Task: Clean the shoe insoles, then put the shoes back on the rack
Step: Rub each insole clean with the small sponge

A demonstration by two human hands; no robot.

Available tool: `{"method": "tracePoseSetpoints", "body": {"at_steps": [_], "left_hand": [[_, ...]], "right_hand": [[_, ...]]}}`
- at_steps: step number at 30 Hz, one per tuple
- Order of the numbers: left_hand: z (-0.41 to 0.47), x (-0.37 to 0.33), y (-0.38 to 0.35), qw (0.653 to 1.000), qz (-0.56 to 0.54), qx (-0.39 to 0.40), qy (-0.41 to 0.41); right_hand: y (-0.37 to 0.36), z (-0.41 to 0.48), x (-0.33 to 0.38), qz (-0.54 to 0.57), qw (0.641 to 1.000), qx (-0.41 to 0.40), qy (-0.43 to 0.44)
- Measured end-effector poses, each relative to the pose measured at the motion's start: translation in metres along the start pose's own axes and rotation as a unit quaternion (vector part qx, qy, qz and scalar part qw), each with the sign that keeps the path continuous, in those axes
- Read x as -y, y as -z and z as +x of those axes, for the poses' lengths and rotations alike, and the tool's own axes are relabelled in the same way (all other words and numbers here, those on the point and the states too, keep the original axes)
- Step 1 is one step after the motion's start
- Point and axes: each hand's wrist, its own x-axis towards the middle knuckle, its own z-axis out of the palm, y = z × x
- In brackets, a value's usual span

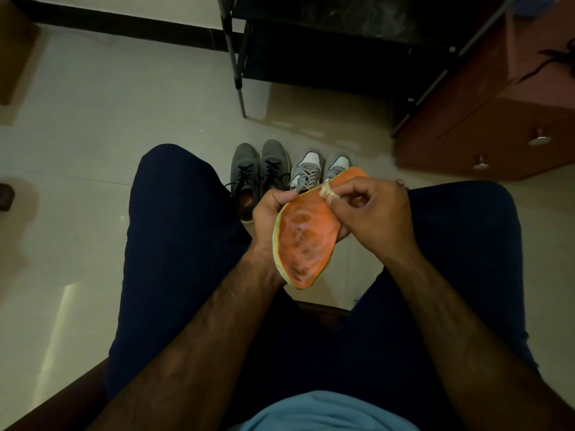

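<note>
1. Left hand (267, 219) grips the orange insole (306, 241) between the knees; right hand (378, 213) pinches a pale wad (327, 191) against it.
2. Hands partly hide the grey shoes (245, 170) and white shoes (308, 170) beyond.
3. Rack (326, 66) and cabinet (466, 135) stand on the tiled floor (93, 119).

An orange foam insole (306, 241) was held between the knees, above the pale tiled floor (124, 119). It was gripped along its left edge by the left hand (267, 219), and a small pale wad of cloth (328, 191) was pinched against its upper part by the right hand (373, 213). Beyond the hands, two pairs were set side by side on the floor: dark grey lace-up sneakers (259, 169) to the left, light grey and white sneakers (311, 169) just beside them to the right, partly hidden behind the insole. Farther back a black metal-framed shoe rack (326, 51) was placed, with a reddish-brown wooden drawer cabinet (497, 135) to its right.
</note>
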Motion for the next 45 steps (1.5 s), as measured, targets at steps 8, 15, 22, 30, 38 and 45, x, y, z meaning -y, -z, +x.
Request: {"method": "tracePoseSetpoints", "body": {"at_steps": [8,15,22,30,38,45], "left_hand": [[-0.019,-0.003,-0.018,0.998,-0.013,0.049,0.045],[-0.015,-0.005,-0.018,0.998,0.027,0.029,0.048],[-0.017,-0.007,-0.020,0.997,-0.015,0.066,0.032],[-0.016,-0.008,-0.021,0.996,-0.012,0.084,0.000],[-0.017,-0.010,-0.020,1.000,-0.013,0.024,-0.007],[-0.020,-0.013,-0.019,1.000,-0.007,-0.005,-0.020]], "right_hand": [[0.000,0.001,-0.001,0.013,1.000,0.007,0.012],[-0.003,0.005,-0.002,0.022,0.999,0.019,0.020],[0.003,0.000,-0.003,0.063,0.995,0.081,-0.011],[0.008,-0.001,-0.013,0.016,0.996,0.088,0.026],[0.012,-0.003,-0.015,0.007,0.997,0.073,0.012],[0.015,-0.008,-0.014,0.047,0.993,0.109,0.016]]}}
